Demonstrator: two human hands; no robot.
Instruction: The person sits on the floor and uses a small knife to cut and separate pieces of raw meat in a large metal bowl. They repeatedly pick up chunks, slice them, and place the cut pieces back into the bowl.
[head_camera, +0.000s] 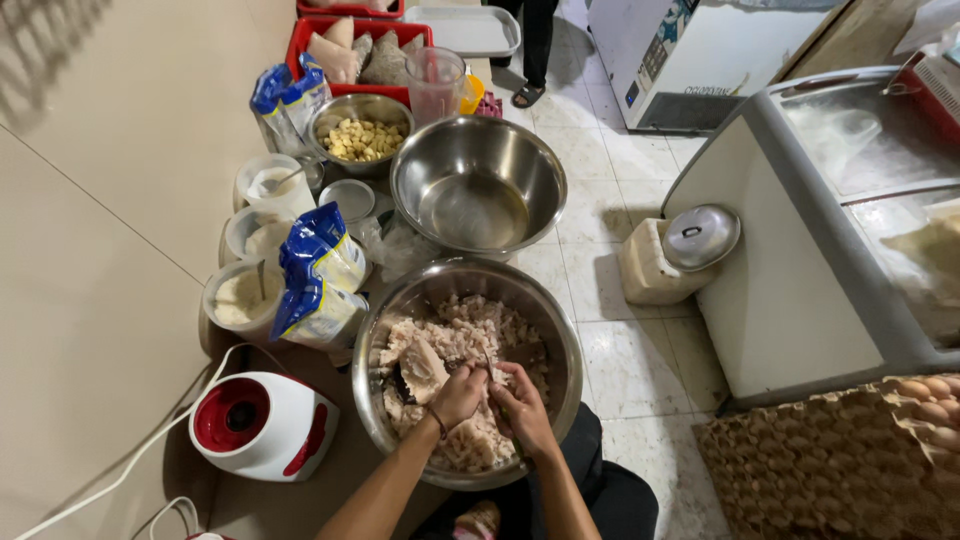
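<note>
The pale chunks of frozen meat (455, 345) lie in a large steel bowl (372, 395), which stands at the near edge of the low surface (330, 490), right in front of the person. The bowl is so close probably because both hands must work inside it with force. The chunks fill the bowl nearly to the middle of its wall, some broken small, some in bigger slabs.

The left hand (458, 395) and the right hand (522, 405) meet over the near part of the bowl, touching each other. Both are closed around something thin between them, perhaps a tool or a piece of meat; what it is cannot be told. The forearms come up from the bottom edge and converge, the wrists bent downward into the bowl.

Behind it, toward the far edge, stands an empty steel bowl (478, 185), and further a smaller bowl with yellow pieces (362, 135). Along the left edge, by the wall, stand a blue and white bag (322, 275), white tubs of powder (245, 295) and, at the near left corner, a red and white appliance (262, 425). On the floor to the right lie egg trays (840, 465).
</note>
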